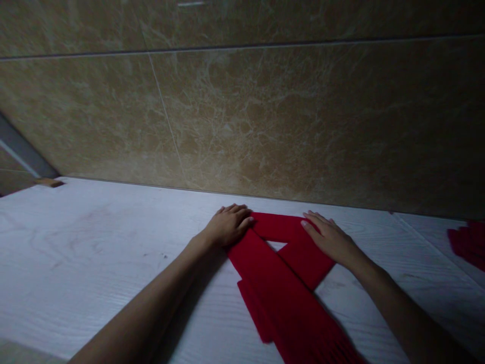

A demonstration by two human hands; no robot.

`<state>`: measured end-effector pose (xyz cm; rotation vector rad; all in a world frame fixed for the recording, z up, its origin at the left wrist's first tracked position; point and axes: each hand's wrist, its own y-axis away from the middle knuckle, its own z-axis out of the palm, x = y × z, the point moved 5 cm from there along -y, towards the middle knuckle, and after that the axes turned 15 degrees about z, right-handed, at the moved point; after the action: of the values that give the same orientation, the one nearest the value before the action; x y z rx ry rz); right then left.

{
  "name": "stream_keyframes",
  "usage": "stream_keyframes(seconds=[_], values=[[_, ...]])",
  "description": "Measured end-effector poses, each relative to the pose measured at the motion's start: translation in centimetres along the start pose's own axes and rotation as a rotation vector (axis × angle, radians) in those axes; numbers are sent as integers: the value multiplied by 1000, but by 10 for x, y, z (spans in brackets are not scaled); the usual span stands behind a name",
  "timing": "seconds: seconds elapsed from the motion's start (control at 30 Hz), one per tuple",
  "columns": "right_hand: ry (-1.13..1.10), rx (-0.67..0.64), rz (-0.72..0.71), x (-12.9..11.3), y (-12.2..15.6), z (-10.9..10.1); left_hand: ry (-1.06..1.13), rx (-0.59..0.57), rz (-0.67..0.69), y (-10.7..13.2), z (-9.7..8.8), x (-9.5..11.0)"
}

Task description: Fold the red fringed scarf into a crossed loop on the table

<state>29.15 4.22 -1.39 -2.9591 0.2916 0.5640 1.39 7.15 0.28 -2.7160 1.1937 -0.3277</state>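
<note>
A red scarf (282, 288) lies flat on the white wood-grain table (113, 242). It is folded into a loop at the far side, and its two lengths cross nearer to me. Fringe shows on the near end at the bottom edge of the view. My left hand (231, 224) rests on the loop's left corner, fingers laid out over the cloth. On the right corner lies my right hand (329, 236), its fingers stretched flat on the scarf. Neither hand grips the fabric.
A brown marbled tile wall (242, 121) rises behind the table's far edge. Another red cloth (470, 243) lies at the far right. At the left stand a grey metal post (26, 146) and a small wooden block (49, 182).
</note>
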Motion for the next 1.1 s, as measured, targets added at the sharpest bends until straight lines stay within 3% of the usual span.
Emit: stream_keyframes(seconds=[1.1], values=[[-1,4,-8,4,-1,3,3,-17,-7,0,-5,5]])
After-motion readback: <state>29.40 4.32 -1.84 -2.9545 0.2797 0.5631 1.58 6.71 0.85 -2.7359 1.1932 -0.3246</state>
